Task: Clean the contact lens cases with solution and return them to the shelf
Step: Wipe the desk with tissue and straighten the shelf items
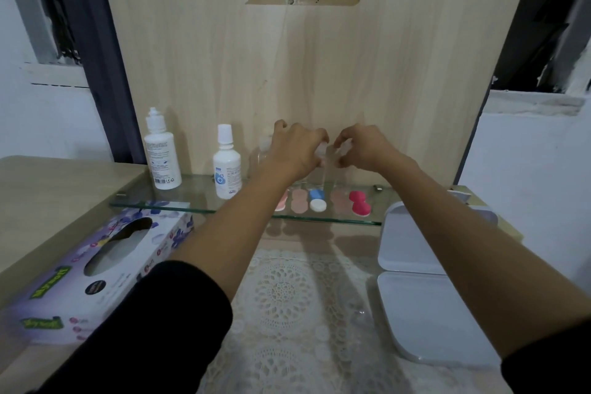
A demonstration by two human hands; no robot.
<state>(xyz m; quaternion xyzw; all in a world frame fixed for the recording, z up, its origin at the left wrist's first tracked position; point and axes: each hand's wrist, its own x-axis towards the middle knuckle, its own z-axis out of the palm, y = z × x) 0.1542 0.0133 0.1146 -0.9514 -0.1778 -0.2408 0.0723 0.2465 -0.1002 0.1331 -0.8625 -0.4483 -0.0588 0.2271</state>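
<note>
- Plainly, from the head: pinching the top of the clear bottle point(329, 169) with left hand point(297, 150) and right hand point(364, 147), fingers curled.
- Lying in a row along the glass shelf point(198, 201) front: lens cases point(317, 200).
- Probably light, stiff, slick; best pinched across both caps.

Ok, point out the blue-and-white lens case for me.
Head view: the blue-and-white case lies on the glass shelf, right of centre, between the left pink case and the right pink case.

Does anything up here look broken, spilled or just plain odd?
Brown tape is stuck across a vertical seam in the wood panel, seemingly torn at its middle. On the glass shelf the tall bottle and the short bottle stand upright; no spill shows.
</note>
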